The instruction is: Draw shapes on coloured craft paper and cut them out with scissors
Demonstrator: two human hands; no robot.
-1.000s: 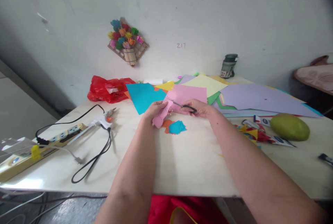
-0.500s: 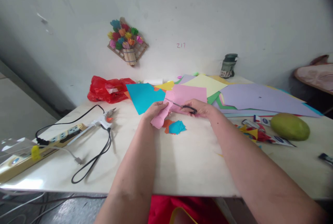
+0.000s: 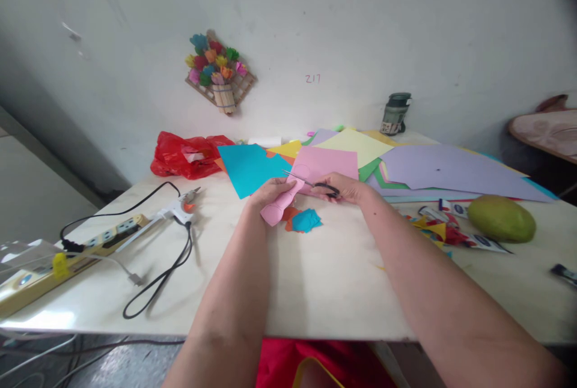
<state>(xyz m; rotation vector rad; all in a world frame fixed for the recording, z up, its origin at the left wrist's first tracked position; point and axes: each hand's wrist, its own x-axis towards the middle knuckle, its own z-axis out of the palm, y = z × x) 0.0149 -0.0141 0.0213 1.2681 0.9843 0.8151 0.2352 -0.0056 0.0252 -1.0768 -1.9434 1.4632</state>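
Note:
My left hand [image 3: 273, 190] pinches a strip of pink paper [image 3: 276, 208] with scalloped, rounded edges and drawn circle outlines. In my right hand [image 3: 340, 186] is a pair of scissors [image 3: 332, 190], its dark handles around my fingers and its blades pointing left across the strip. The blades look slightly apart. Behind the scissors lies a larger pink sheet [image 3: 331, 161]; whether the strip is still joined to it I cannot tell. Small blue paper cutouts [image 3: 307, 220] and orange cutouts [image 3: 291, 218] rest on the table just below my hands.
A blue sheet [image 3: 247, 169] and a red plastic bag [image 3: 187, 157] lie to the left. A glue gun [image 3: 183, 211] and a power strip [image 3: 85, 250] are nearer me. On the right are purple sheets [image 3: 442, 166], glue tubes [image 3: 489, 242], a green fruit [image 3: 501, 218] and a bottle [image 3: 396, 113].
The scissor blades have shifted slightly relative to the pink strip, and the strip's upper end has tilted a little. Both hands stay in nearly the same place.

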